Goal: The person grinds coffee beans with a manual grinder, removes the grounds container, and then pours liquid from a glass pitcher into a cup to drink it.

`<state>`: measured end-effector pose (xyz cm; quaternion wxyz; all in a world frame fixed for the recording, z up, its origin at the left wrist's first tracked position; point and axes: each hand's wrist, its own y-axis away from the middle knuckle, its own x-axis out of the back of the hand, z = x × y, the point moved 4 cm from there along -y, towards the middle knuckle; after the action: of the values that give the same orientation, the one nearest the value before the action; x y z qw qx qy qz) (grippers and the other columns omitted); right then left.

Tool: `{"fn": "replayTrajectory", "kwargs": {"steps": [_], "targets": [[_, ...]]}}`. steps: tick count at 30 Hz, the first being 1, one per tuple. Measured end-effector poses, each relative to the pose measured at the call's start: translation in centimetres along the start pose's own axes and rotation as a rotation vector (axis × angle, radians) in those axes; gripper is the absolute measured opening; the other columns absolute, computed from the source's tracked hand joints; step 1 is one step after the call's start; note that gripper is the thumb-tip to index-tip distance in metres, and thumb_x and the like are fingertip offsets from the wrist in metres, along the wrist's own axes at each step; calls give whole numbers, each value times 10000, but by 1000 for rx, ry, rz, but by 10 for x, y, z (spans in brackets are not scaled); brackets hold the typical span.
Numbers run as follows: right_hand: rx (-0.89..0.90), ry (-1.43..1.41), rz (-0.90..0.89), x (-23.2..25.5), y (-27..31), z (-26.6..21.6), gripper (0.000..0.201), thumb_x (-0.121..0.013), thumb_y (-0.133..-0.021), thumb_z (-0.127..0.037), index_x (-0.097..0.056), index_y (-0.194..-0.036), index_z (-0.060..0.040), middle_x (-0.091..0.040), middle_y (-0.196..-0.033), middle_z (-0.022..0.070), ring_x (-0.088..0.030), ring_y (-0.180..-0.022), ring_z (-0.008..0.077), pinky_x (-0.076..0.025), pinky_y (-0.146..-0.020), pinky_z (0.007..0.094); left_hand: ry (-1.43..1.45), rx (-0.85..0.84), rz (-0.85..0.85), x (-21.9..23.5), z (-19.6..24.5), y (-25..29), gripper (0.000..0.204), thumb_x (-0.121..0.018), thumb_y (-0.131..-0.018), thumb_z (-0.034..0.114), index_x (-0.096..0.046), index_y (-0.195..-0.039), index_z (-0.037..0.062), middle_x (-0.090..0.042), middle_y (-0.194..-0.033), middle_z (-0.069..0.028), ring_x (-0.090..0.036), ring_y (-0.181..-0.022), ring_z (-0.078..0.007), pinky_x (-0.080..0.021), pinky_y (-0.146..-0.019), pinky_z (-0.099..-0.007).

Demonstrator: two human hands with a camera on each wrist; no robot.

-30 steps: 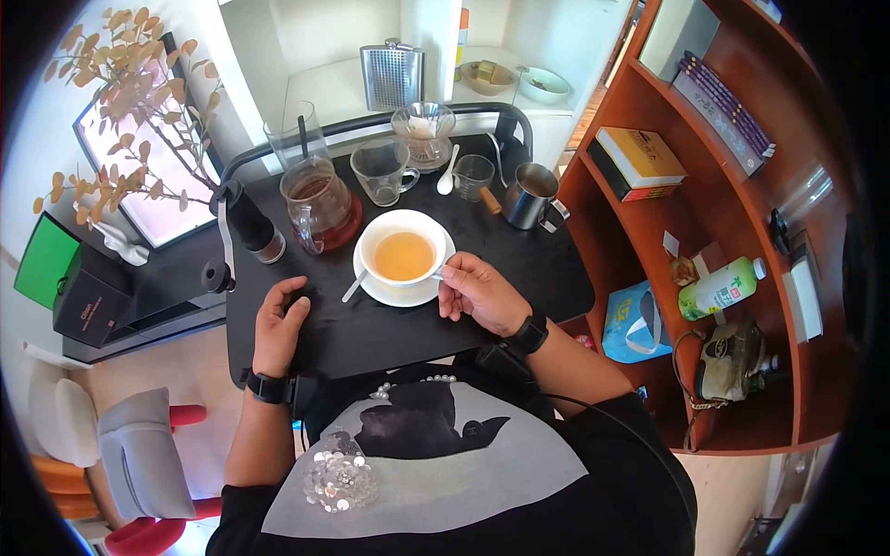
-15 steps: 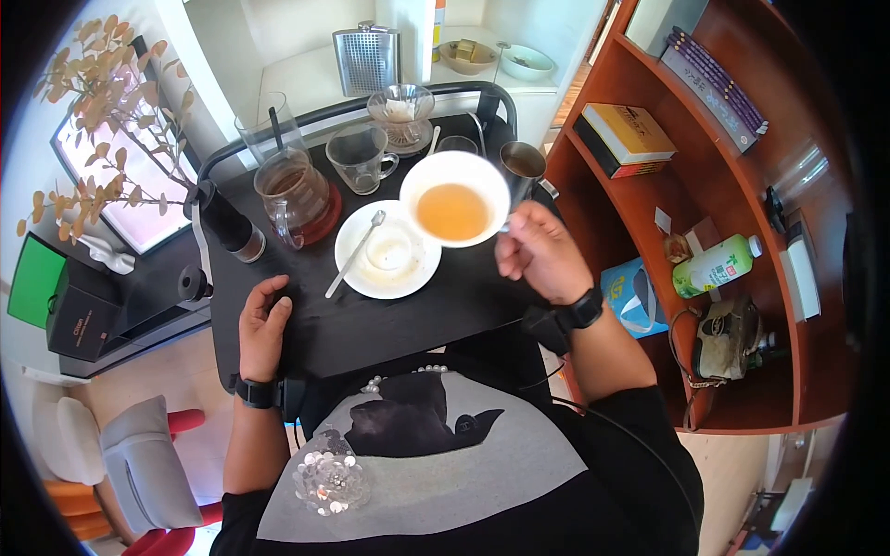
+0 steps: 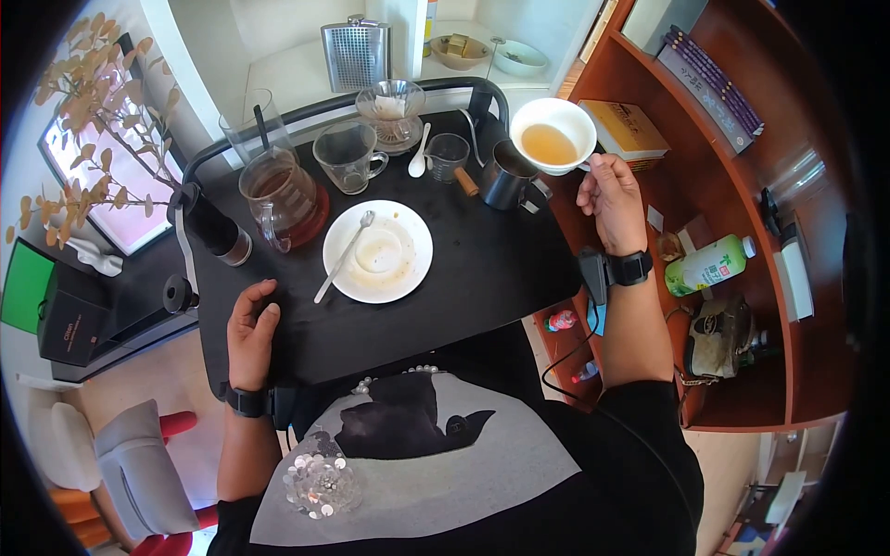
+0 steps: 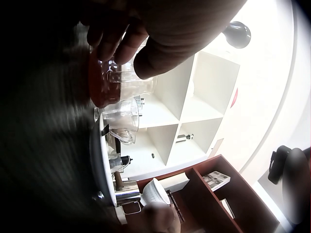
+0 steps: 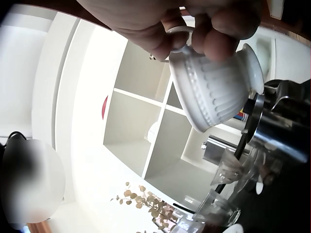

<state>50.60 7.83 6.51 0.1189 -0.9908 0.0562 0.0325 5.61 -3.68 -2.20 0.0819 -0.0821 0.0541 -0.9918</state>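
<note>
Cup [image 3: 553,136], white, apparently ribbed, holds amber liquid; right hand's [image 3: 612,204] curled fingers pinch its handle.

You are working in what looks like a home or small office corner: a plant [image 3: 116,139] is standing on your left, a wooden bookcase [image 3: 686,222] is holding books and a handbag [image 3: 718,338], and a padded seat [image 3: 144,463] is sitting beside your black bench [image 3: 473,269].
</note>
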Motion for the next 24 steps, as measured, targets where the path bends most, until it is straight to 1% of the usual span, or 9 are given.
{"fn": "replayTrajectory", "kwargs": {"steps": [2,4,6,11,13,17,19,24], "targets": [[10,22,30,3,-5,0,158,-504,-900,-243,-535,-834,-103,-522,-622,-13,-498,-504,79,-348,-436,186,3,5,0,0,0,0,286,-489,-838,43,-522,-1121,17,-549,-1115,-38,-482,-991,-100,-333,-875,-218],[52,151,93,6,-8,-1,172,-516,-894,-247,-539,-807,-100,-521,-616,-20,-487,-501,67,-349,-441,182,5,10,-1,0,0,0,288,-489,-837,43,-521,-1121,15,-547,-1120,-43,-480,-1013,-110,-327,-893,-226],[64,178,110,8,-10,-1,171,-522,-891,-243,-539,-802,-97,-519,-613,-23,-483,-500,62,-349,-441,178,17,22,-10,0,2,0,292,-506,-820,21,-510,-1111,3,-527,-1135,-66,-457,-1078,-144,-305,-946,-258],[88,250,146,10,-12,3,163,-537,-882,-231,-537,-798,-90,-514,-616,-28,-473,-499,48,-347,-440,169,25,16,-8,0,3,0,290,-508,-818,24,-513,-1108,4,-526,-1137,-69,-456,-1082,-149,-301,-951,-261],[102,275,162,10,-12,6,163,-558,-867,-232,-527,-772,-104,-484,-620,-45,-460,-504,32,-336,-445,163,27,20,-4,0,2,0,288,-509,-819,25,-515,-1106,4,-526,-1137,-69,-456,-1083,-150,-301,-953,-263],[126,288,158,7,-11,7,170,-558,-867,-233,-526,-768,-99,-480,-629,-48,-452,-514,28,-334,-450,163,35,29,-2,0,1,0,282,-508,-820,27,-519,-1100,5,-525,-1138,-70,-456,-1084,-150,-301,-953,-264],[163,346,163,5,-10,5,173,-558,-872,-243,-533,-805,-86,-498,-634,-37,-453,-516,27,-336,-447,159,40,30,-4,0,1,0,280,-506,-820,25,-520,-1099,6,-525,-1138,-70,-455,-1085,-150,-301,-952,-263],[217,411,163,2,-10,4,186,-565,-869,-253,-533,-807,-81,-491,-645,-39,-451,-530,25,-333,-453,160,73,36,4,0,-1,0,278,-503,-818,15,-523,-1095,10,-524,-1141,-73,-454,-1094,-154,-298,-957,-265]]}}
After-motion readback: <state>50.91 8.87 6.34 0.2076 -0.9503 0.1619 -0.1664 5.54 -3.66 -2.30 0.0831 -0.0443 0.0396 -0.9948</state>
